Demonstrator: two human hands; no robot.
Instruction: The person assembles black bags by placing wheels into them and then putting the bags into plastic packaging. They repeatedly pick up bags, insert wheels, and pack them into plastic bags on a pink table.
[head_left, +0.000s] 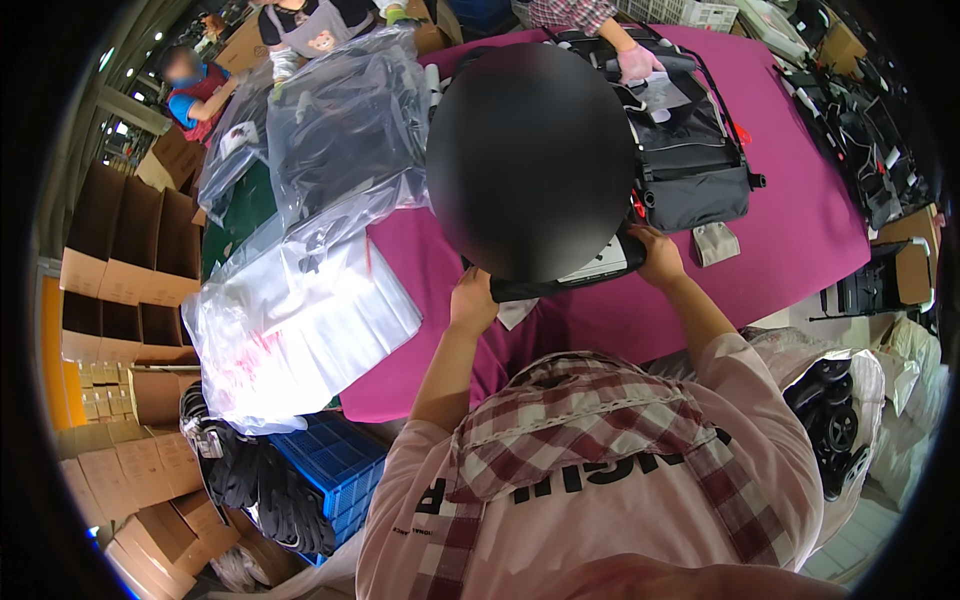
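My left hand (474, 301) grips the near left corner of a folded black fabric item (525, 289) that has a white printed sheet (600, 262) along its near edge. At its near right corner, my right hand (657, 255) holds on with the fingers curled over the edge. A dark blurred disc hides most of this item. To its right lies a folded black fabric-and-frame piece (694, 180), where a co-worker's pink-gloved hand (637, 63) rests. A beige cloth piece (716, 244) is near my right hand.
The table has a magenta cover (795, 225). Clear plastic bags (315, 322) lie at the left, beside a plastic-wrapped dark item (345, 135) near a co-worker. A blue crate (352, 457) stands below left. A sack of black wheels (840, 427) is at my right.
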